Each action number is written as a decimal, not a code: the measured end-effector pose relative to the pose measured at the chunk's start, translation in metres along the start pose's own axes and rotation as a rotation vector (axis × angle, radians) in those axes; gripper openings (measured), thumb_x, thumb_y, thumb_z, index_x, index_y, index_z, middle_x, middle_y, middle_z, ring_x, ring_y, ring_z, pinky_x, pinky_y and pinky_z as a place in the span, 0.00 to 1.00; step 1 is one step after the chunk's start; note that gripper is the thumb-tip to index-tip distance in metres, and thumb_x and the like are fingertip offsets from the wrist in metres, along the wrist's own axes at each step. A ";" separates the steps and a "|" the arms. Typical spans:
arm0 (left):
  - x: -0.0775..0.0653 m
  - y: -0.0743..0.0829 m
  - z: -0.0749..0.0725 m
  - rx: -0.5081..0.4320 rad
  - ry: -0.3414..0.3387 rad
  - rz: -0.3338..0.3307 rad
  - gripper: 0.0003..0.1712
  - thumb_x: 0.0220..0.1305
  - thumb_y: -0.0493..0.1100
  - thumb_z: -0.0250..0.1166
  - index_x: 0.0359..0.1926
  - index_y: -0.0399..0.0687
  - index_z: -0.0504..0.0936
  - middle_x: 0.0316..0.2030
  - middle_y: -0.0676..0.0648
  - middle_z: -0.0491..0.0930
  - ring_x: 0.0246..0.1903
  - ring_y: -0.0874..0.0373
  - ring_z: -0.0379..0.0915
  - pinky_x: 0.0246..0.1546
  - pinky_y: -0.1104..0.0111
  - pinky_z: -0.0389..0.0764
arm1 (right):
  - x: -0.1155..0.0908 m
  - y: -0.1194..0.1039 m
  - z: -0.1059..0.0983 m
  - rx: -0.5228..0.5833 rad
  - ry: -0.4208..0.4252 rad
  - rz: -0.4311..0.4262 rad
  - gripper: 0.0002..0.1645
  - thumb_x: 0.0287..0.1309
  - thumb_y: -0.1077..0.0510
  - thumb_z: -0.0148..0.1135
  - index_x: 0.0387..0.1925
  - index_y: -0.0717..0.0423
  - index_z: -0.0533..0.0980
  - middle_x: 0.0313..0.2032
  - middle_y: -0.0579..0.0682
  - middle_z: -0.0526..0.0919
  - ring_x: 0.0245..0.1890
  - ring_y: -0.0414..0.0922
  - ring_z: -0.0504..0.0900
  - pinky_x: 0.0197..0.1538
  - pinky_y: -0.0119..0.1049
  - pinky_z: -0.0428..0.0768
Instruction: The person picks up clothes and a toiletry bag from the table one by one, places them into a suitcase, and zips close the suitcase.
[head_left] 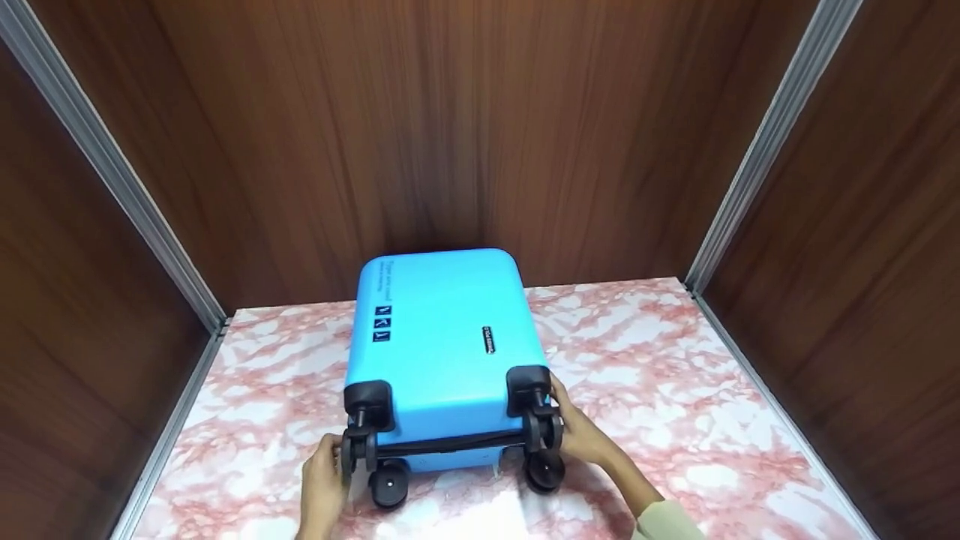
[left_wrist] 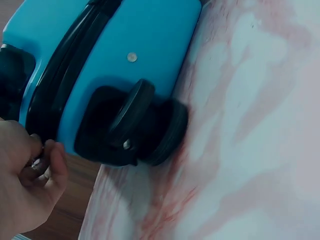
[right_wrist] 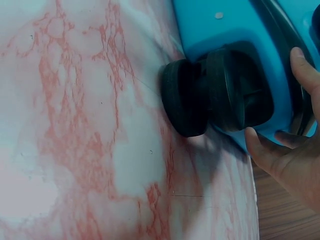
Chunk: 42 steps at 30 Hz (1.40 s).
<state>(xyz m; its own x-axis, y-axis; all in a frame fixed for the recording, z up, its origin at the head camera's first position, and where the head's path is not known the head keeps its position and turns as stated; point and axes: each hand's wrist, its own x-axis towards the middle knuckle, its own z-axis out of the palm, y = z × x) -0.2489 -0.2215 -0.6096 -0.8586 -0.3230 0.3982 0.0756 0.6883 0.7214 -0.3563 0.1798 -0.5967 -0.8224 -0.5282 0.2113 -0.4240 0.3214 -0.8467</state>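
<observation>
A bright blue suitcase (head_left: 450, 330) lies flat on the marbled surface, its black wheels (head_left: 390, 484) towards me. A black zipper band (left_wrist: 65, 75) runs around its side between the two shells. At the left corner my left hand (head_left: 324, 480) has its fingers curled at this band, pinching a small, partly hidden piece that looks like a zipper pull (left_wrist: 39, 162). On the right side, my right hand (head_left: 581, 435) touches the corner behind the wheel, its fingers spread and mostly straight along the band and shell. The suitcase partly covers this hand in the head view.
The pink-and-white marbled tabletop (head_left: 652, 375) extends on both sides of the suitcase. Brown wood-grain panels (head_left: 450, 135) stand behind it and at both sides, with metal strips (head_left: 776, 142) along the corners.
</observation>
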 end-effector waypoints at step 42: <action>-0.023 -0.014 0.033 0.201 0.359 0.354 0.18 0.46 0.39 0.67 0.10 0.46 0.67 0.07 0.43 0.71 0.08 0.41 0.69 0.11 0.54 0.64 | -0.003 -0.002 0.003 0.064 -0.001 -0.007 0.60 0.58 0.59 0.69 0.79 0.52 0.39 0.70 0.71 0.62 0.57 0.54 0.80 0.58 0.43 0.75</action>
<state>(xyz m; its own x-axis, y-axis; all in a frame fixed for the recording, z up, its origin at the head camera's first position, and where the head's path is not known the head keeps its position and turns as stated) -0.2473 -0.2022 -0.6473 -0.5681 -0.2268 0.7911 0.2000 0.8944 0.4000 -0.3522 0.1781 -0.5974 -0.8192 -0.5310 0.2167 -0.4045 0.2669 -0.8747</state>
